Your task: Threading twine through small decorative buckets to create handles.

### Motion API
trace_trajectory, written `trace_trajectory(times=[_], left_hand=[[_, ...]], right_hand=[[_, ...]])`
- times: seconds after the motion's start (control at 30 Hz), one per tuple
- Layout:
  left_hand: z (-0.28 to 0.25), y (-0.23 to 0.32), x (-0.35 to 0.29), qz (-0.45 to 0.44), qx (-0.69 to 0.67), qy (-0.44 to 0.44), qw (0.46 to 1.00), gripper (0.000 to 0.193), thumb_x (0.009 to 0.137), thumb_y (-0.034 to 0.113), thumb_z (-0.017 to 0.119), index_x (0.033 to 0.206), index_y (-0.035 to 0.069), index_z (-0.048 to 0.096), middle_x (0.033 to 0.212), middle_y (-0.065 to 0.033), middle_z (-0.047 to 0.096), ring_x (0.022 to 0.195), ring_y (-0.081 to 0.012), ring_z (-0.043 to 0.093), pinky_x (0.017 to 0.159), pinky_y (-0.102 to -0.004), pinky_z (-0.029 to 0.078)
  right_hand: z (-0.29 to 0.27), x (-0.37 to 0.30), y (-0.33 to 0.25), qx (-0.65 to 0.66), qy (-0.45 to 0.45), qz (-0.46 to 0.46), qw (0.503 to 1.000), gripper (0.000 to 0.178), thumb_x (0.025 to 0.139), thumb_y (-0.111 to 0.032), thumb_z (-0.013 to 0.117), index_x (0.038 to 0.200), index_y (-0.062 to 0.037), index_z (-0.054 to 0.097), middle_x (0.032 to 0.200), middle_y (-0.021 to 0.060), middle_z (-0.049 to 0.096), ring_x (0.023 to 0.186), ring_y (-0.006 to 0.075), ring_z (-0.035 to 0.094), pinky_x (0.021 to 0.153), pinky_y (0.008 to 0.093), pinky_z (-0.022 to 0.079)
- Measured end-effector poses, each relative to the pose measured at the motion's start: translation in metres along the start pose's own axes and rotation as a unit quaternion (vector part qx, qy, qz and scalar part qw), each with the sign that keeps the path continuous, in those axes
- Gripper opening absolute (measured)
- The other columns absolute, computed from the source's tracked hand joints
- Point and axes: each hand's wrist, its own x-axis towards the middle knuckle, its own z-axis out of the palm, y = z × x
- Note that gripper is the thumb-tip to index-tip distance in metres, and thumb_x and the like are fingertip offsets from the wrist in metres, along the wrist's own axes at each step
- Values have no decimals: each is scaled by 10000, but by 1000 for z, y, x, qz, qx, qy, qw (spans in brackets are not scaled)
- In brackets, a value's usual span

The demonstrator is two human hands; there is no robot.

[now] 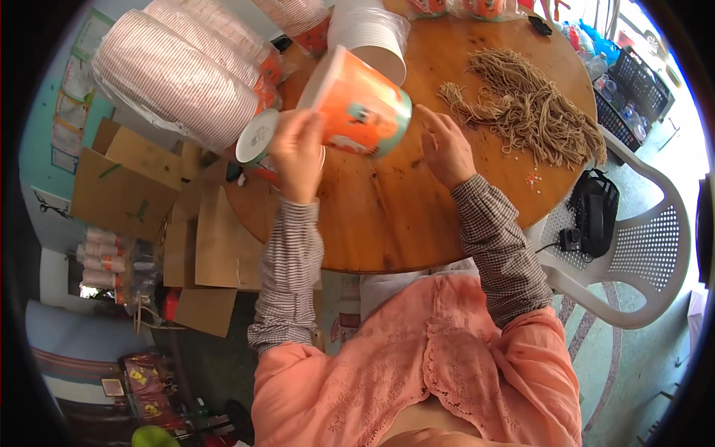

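Setting: round wooden bench (387, 223) in a cluttered room, flattened cardboard (126, 186) on the floor to the left, a white plastic chair (640, 253) at the right.
Head view, left hand: left hand (298, 153) closed around the base end of an orange paper cup (365, 108), which is tipped on its side above the bench, mouth turned up and away.
Head view, right hand: right hand (445, 149) loosely curled and holding nothing, fingertips resting on the wood just beside the cup and near the edge of the noodle pile (525, 104).
Stock around: bagged sleeves of nested cups (186, 74) lie at the upper left, a short white cup stack (369, 30) stands behind the held cup, and small orange bits (532, 179) are scattered on the wood.
Risk, grip: the cup is held at one end only, so I judge it could slip or get crushed if squeezed.
Risk, noodles: loose strands lie near the far right rim; a careless sweep could push some off.
Risk, stacks: the sleeves overhang the bench edge and an elbow nudge might roll them onto the cardboard.
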Motion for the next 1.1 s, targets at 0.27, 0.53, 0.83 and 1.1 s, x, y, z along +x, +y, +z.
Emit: trace_trajectory(times=[0.27, 0.53, 0.83, 1.1], left_hand=[[-131, -130, 26, -369, -412, 159, 818, 332, 988, 212, 541, 1269, 35, 528, 1246, -76, 579, 1137, -190, 545, 973, -385, 454], [-167, -196, -16, -526, -285, 166, 784, 325, 885, 384, 688, 1041, 107, 620, 882, 42, 532, 766, -107, 474, 688, -278, 426], [-147, -204, -70, -550, -324, 139, 757, 329, 900, 349, 660, 1079, 83, 584, 1041, -27, 571, 944, -178, 549, 853, -357, 498], [-138, -177, -25, -282, -45, 170, 943, 562, 941, 343, 619, 1385, 64, 415, 1351, -132, 474, 1209, -233, 478, 1013, -364, 398]], right_hand=[[6, -1, 3, 32, 2, 36, 999, 303, 889, -66, 570, 1191, -60, 593, 1024, 105, 624, 792, 204, 619, 716, 303, 515], [7, -2, -4, 58, -37, 49, 996, 295, 897, -75, 564, 1189, -34, 586, 1023, 116, 619, 829, 209, 627, 739, 314, 521], [5, -1, -4, 73, -59, 67, 993, 302, 902, -72, 558, 1199, -24, 581, 1043, 122, 630, 849, 207, 633, 747, 309, 523], [2, -1, 0, 71, -73, 86, 991, 300, 899, -67, 559, 1194, -20, 584, 1036, 120, 636, 854, 201, 638, 747, 300, 524]])
